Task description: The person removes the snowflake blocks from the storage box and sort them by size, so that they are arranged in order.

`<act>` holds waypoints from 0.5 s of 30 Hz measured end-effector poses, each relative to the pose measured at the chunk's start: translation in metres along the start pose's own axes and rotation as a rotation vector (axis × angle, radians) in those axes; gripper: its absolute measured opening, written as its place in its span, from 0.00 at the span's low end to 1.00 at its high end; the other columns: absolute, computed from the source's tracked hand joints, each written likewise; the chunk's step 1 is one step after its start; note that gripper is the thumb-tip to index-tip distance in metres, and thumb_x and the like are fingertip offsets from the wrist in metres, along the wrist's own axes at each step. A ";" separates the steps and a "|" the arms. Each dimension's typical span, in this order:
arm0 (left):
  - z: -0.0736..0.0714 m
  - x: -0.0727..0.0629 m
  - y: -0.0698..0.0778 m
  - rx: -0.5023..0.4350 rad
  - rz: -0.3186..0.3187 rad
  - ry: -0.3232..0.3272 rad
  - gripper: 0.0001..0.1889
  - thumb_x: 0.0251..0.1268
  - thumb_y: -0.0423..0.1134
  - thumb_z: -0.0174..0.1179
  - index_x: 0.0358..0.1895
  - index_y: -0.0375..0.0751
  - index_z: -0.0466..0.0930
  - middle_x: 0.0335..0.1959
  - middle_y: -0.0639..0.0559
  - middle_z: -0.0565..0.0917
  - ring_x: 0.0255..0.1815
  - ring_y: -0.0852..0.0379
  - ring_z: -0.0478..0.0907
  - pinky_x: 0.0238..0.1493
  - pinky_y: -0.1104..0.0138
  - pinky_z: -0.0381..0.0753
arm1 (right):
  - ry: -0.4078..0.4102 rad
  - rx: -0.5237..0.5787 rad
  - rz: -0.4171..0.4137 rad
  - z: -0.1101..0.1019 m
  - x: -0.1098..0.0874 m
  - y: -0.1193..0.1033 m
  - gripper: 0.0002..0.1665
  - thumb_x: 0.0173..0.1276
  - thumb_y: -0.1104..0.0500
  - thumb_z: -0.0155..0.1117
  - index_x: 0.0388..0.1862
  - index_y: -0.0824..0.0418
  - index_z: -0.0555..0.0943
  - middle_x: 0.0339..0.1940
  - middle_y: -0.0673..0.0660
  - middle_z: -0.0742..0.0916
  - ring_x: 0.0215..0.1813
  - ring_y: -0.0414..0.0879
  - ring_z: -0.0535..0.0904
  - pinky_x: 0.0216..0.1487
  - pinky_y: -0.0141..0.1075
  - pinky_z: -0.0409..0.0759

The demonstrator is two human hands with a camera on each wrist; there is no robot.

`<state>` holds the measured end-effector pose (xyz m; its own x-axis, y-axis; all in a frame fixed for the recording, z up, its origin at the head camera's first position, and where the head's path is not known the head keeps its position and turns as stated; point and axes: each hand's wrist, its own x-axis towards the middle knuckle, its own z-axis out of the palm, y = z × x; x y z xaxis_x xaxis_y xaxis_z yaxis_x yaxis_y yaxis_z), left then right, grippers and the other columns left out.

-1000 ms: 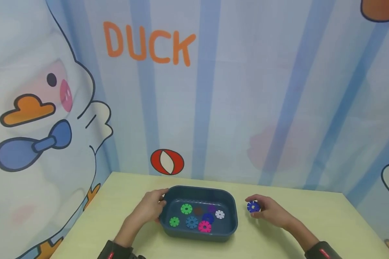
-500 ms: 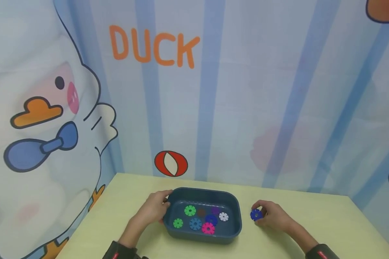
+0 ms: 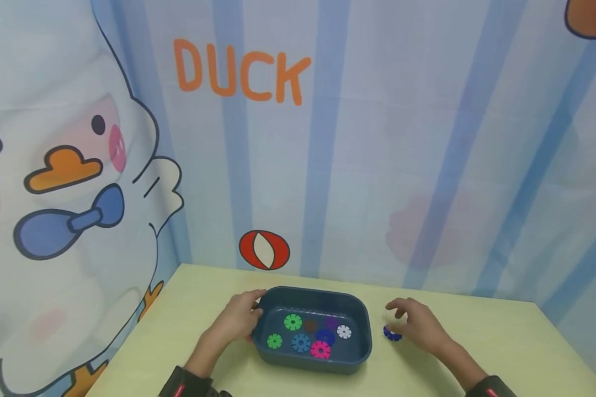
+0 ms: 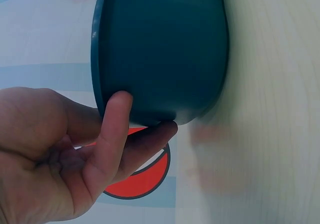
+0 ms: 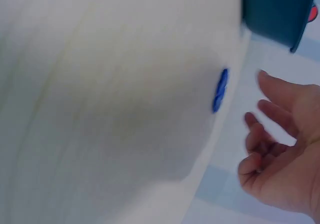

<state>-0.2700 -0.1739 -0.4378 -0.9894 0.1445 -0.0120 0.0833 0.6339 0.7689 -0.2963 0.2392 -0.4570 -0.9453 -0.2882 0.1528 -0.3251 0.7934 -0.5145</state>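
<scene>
My left hand point(image 3: 235, 318) grips the left end of a dark blue-green plastic basin point(image 3: 308, 363); in the left wrist view its fingertips press the basin's outer wall point(image 4: 160, 49). Inside the basin lie several notched plastic discs: green discs point(image 3: 293, 322), a blue disc point(image 3: 301, 343), a pink disc point(image 3: 320, 349), a white disc point(image 3: 344, 331), plus brown, purple and dark blue ones. To the right, a dark blue notched disc point(image 3: 392, 334) lies flat on the table. Just above it hovers my right hand point(image 3: 421, 325), its fingers loosely bent and apart from the disc point(image 5: 220, 90).
The pale yellow table point(image 3: 457, 309) extends round the basin on all sides. Behind it hangs a striped blue cloth backdrop point(image 3: 367, 165) with a printed duck and lettering. Another cloth wall point(image 3: 69, 298) stands at the left.
My right hand has lowered the dark blue disc onto the table, let go of it and risen slightly. My left hand keeps its place on the basin. The head view has shifted slightly.
</scene>
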 end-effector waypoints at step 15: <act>-0.001 0.000 0.000 -0.005 0.011 -0.001 0.27 0.77 0.24 0.57 0.76 0.31 0.70 0.62 0.27 0.82 0.37 0.48 0.88 0.19 0.64 0.86 | 0.186 -0.162 -0.425 0.022 0.008 -0.059 0.21 0.66 0.54 0.80 0.56 0.55 0.87 0.41 0.49 0.88 0.42 0.46 0.83 0.41 0.39 0.81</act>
<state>-0.2698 -0.1743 -0.4371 -0.9883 0.1524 -0.0046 0.0933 0.6286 0.7721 -0.2845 0.1779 -0.4442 -0.7124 -0.5154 0.4763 -0.6689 0.7039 -0.2389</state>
